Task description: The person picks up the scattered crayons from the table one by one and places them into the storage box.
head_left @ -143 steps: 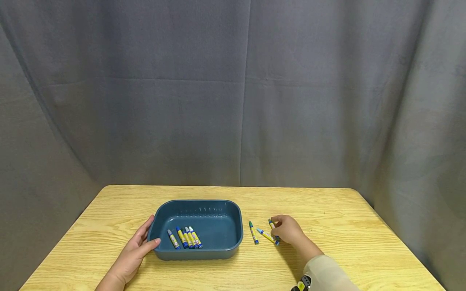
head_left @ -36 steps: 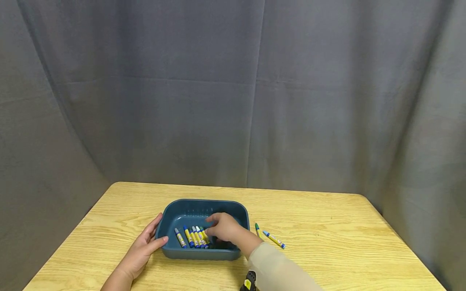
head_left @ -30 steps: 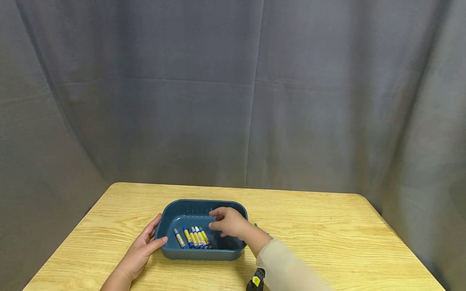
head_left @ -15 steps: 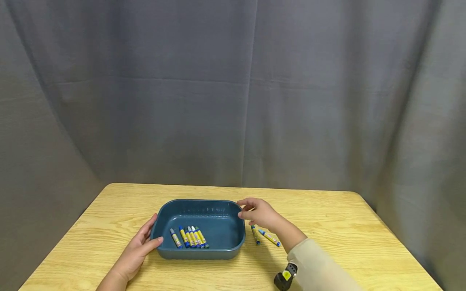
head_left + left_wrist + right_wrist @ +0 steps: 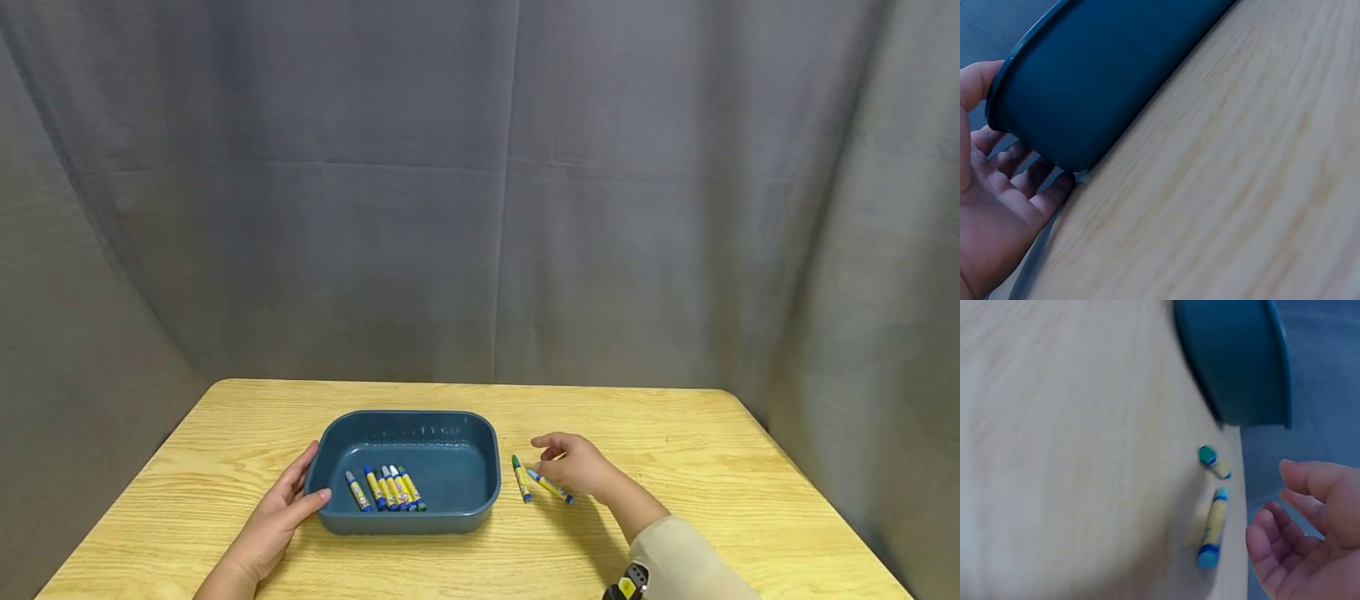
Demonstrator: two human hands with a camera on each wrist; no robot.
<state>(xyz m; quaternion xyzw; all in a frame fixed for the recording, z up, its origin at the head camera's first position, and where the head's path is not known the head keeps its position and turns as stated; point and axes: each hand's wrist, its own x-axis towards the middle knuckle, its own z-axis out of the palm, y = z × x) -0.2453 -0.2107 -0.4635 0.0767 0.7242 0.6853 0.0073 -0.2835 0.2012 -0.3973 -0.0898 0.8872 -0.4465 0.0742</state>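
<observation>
My left hand (image 5: 273,518) grips the left end of a dark teal rectangular basin (image 5: 408,524), thumb over the rim and fingers along the outer wall, as the left wrist view shows too. Several crayons (image 5: 404,490) in yellow-and-blue wrappers lie side by side in it, and a grey crayon (image 5: 358,492) lies apart on their left. Right of the basin, a green crayon (image 5: 521,480) and a light blue crayon (image 5: 553,489) rest on the table. Close over the light blue one is my right hand (image 5: 583,468), holding nothing, fingers loosely bent in the right wrist view (image 5: 1310,531).
The light wooden table (image 5: 420,567) extends to both sides of the basin and in front of it. A grey curtain (image 5: 480,208) hangs behind its far edge. A black wrist device (image 5: 627,583) is strapped by the right sleeve (image 5: 686,560).
The right hand lifted a dark green crayon from the table, laid it at the right of the row in the basin, let go and came back right to the two crayons. The left hand stays on the basin.
</observation>
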